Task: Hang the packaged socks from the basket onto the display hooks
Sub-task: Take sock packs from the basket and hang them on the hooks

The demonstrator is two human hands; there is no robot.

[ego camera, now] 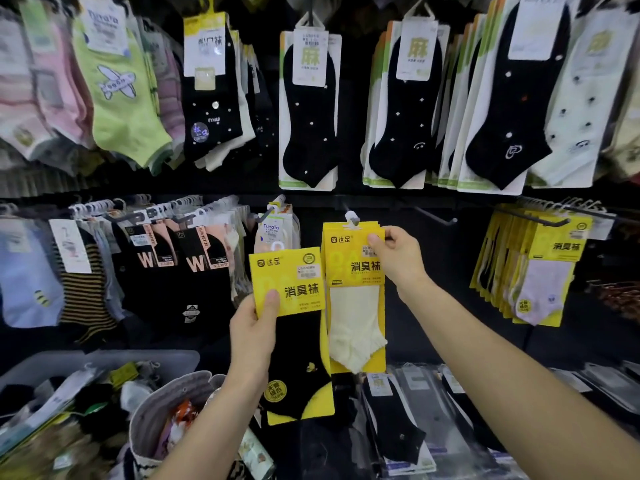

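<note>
Forward, a yellow-carded black-sock pack (294, 341) is gripped by the outstretched left hand (254, 323), thumb laid across the card. Just right of it, a cream-sock pack (353, 306) is pinched at its top corner by the higher right hand (398, 258), its hanger on a hook (351, 218).

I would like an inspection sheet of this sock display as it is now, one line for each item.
Surface: black display wall, packs hanging in rows.
Job's things: black sock pack, not yet hung; white sock pack, its hanger up at the wall, seating on a hook unclear; grey bin holds more socks; fabric basket beside it.
Clutter: loose packs lie flat at the bottom.
Grippers: left hand grips the black sock pack's yellow card; right hand pinches the white sock pack's top corner.
Cables: nothing seen.
Surroundings: black ankle socks hang above; yellow packs hang at the right.
</note>
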